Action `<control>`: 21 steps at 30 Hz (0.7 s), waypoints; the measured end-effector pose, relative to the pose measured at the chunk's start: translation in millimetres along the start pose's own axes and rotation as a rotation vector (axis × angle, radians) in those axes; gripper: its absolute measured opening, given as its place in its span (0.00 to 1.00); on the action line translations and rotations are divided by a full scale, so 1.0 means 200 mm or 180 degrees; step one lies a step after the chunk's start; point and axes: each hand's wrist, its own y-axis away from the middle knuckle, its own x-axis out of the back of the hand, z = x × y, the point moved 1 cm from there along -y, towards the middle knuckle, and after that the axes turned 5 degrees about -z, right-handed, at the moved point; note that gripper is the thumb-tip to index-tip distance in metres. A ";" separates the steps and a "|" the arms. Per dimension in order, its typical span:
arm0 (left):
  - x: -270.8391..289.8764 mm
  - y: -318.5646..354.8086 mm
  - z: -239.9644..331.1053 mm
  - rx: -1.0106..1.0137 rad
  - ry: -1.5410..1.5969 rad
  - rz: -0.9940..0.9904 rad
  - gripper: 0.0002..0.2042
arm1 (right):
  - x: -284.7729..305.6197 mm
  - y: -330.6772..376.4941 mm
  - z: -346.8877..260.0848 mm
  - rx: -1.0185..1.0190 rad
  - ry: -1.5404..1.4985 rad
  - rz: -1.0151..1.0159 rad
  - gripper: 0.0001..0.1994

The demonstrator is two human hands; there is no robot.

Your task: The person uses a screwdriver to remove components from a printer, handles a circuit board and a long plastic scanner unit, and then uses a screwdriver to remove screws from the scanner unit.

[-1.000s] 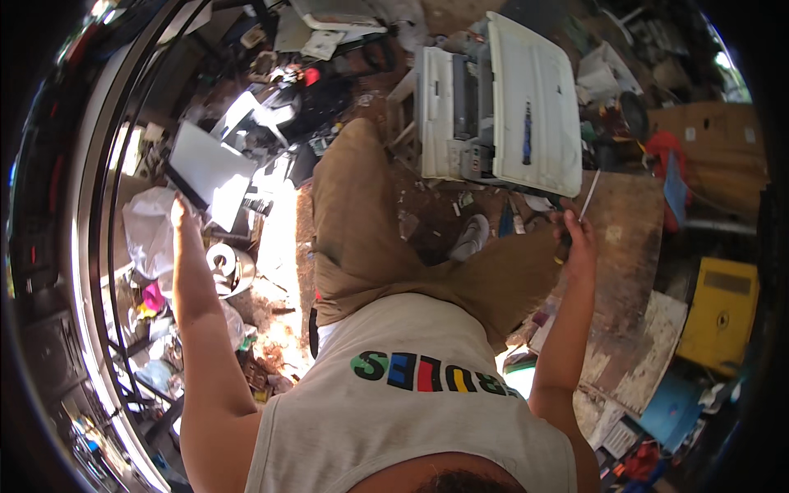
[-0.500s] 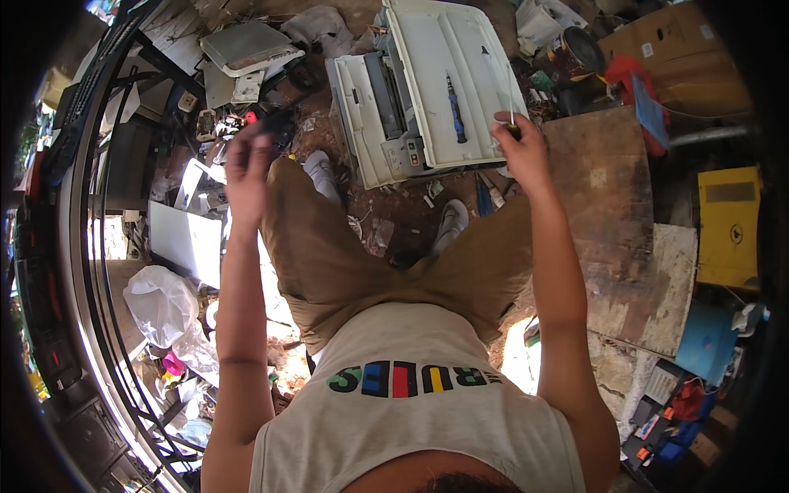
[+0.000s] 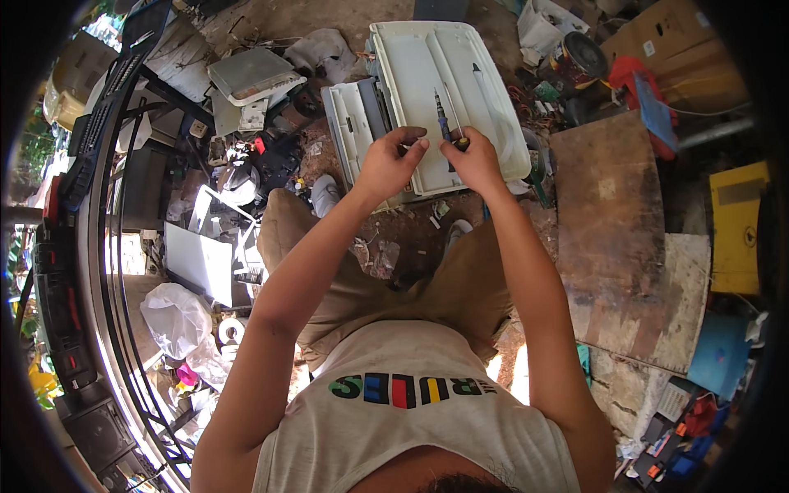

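A flatbed printer-scanner with a pale body [image 3: 349,123] and a wide off-white lid [image 3: 493,123] lies on the ground before my knees. My right hand [image 3: 477,164] is closed round the dark and yellow handle of a thin-shafted screwdriver [image 3: 462,144], whose shaft points away from me over the lid. Just left of that shaft, a blue-handled screwdriver [image 3: 441,115] rests on the lid, its near end partly hidden by my hands. Above the lid's near left part is my left hand [image 3: 388,167], fingers curled and thumb against the forefinger; what it holds, if anything, cannot be made out.
Loose scrap and a grey plastic cover [image 3: 255,74] lie to the left, beside a black metal frame [image 3: 111,246]. On the right are a wooden board [image 3: 608,181], a yellow panel [image 3: 738,230] and a cardboard box [image 3: 666,49]. My shoe [image 3: 325,195] stands near the printer.
My left hand has swung right from above the scrap to over the lid. My right hand has moved left across the lid with its screwdriver, and the two hands are now close together.
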 end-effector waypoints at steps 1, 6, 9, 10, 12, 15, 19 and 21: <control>0.00 0.00 -0.02 0.0074 0.0267 0.0006 0.18 | -0.01 0.05 -0.03 0.0332 -0.0033 0.0027 0.17; -0.03 0.10 0.00 -0.0091 0.1224 -0.0315 0.17 | -0.09 0.27 -0.15 0.0915 -0.0143 -0.0143 0.17; -0.05 0.18 -0.01 0.0452 0.2357 -0.0172 0.14 | -0.13 0.28 -0.09 0.1147 -0.0327 -0.0234 0.15; -0.04 0.21 -0.01 0.0573 0.2622 -0.0107 0.14 | -0.13 0.29 -0.11 0.0971 -0.0499 -0.0279 0.15; 0.00 0.27 -0.03 0.0820 0.3151 0.0025 0.14 | -0.13 0.33 -0.13 0.0614 -0.0843 -0.0370 0.16; 0.01 0.37 -0.05 0.0407 0.3791 -0.0189 0.15 | -0.20 0.35 -0.05 0.0684 -0.0750 -0.0351 0.20; -0.05 0.47 -0.06 0.0342 0.4411 -0.0391 0.17 | -0.35 0.42 -0.06 0.1418 -0.0234 -0.0114 0.24; -0.07 0.49 -0.02 0.0522 0.4376 -0.0107 0.18 | -0.40 0.46 -0.08 0.1559 -0.0431 -0.0122 0.27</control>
